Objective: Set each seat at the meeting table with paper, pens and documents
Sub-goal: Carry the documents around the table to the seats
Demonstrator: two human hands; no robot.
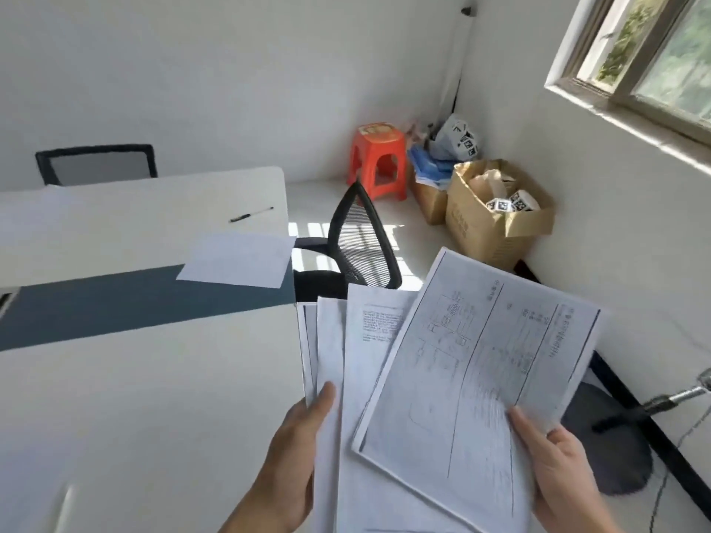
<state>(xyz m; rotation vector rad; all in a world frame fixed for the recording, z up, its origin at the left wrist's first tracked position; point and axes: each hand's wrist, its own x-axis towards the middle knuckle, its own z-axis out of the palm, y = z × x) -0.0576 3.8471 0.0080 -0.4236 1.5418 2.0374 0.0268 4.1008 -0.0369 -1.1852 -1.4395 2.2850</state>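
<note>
Two hands shared the paperwork. Our left hand (302,436) gripped the fanned stack of documents (363,382) from below, its thumb pressed across the upper sheets so they could not slide. Our right hand (558,467) pinched the lower corner of a printed diagram sheet (481,359), which sat angled across the top of the stack, probably to peel it off as one seat's copy. We held all of it just past the right edge of the white table (134,398), likely to sort it freely. Farther along, a blank sheet (238,259) lay at the table's end beside the black mesh chair (361,244), with a pen (251,215) beyond it and apart from it. We saw no printed document there, so we judged that this seat still lacked one.
</note>
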